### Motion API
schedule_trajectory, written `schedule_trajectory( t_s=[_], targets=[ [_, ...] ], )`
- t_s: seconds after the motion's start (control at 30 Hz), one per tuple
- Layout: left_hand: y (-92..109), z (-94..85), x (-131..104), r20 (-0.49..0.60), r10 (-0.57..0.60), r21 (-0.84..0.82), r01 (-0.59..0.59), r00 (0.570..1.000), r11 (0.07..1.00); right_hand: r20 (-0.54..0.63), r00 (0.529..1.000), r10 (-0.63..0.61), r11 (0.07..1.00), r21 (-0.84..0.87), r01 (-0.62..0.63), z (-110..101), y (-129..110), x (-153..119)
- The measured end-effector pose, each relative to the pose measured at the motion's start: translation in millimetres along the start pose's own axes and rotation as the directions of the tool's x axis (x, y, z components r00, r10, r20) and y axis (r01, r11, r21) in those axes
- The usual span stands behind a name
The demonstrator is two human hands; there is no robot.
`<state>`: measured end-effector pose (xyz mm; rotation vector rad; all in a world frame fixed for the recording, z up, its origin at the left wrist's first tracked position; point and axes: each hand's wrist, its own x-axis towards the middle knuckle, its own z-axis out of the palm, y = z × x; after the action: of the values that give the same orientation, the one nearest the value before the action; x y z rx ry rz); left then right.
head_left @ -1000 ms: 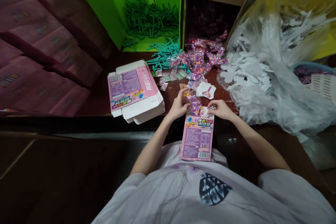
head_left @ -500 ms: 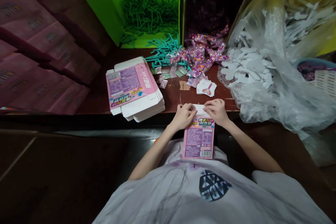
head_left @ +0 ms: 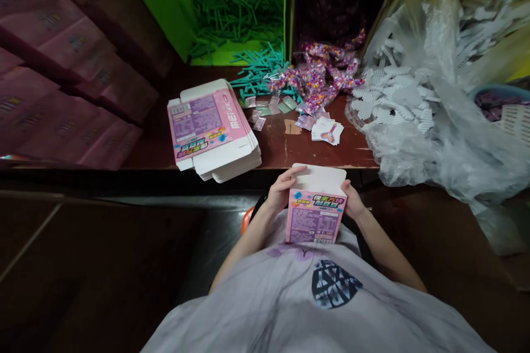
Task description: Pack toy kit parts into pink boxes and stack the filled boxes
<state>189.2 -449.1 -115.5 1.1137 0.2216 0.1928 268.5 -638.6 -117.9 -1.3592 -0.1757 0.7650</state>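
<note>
A pink and purple printed box (head_left: 317,218) with a white flap at its top stands over my lap, just in front of the table edge. My left hand (head_left: 281,190) holds its left side, fingers up by the flap. The right side is gripped by my right hand (head_left: 351,198). On the table to the left lies a stack of flat cartons (head_left: 202,121) with the same print. White cards (head_left: 328,131) lie beyond the box, near small sachets (head_left: 306,120) and bags of colourful beads (head_left: 317,80).
Teal sticks (head_left: 259,74) spill from a green bin (head_left: 174,11). Clear plastic bags with white pieces (head_left: 393,102) lie at the right, beside a blue basin (head_left: 492,91). Pink boxes (head_left: 49,83) are stacked at the left.
My hands have moved apart from the flap to the two sides of the box. The flap shows more fully, and the box looks wider and more upright.
</note>
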Motion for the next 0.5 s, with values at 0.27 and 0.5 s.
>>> schedule_trajectory(
  t_s=[0.27, 0.5],
  targets=[
    [-1.2, 9.9, 4.8, -0.033, -0.005, 0.022, 0.006, 0.999, 1.0, -0.293, 0.875, -0.386, 0.923, -0.121, 0.366, 18.4, -11.9, -12.9],
    [-3.2, 13.5, -3.4, -0.027, 0.237, 0.263, -0.221, 0.971, 0.939, -0.219, 0.849, -0.481, 0.872, -0.223, 0.436, 20.8, -4.8, -17.5]
  ],
)
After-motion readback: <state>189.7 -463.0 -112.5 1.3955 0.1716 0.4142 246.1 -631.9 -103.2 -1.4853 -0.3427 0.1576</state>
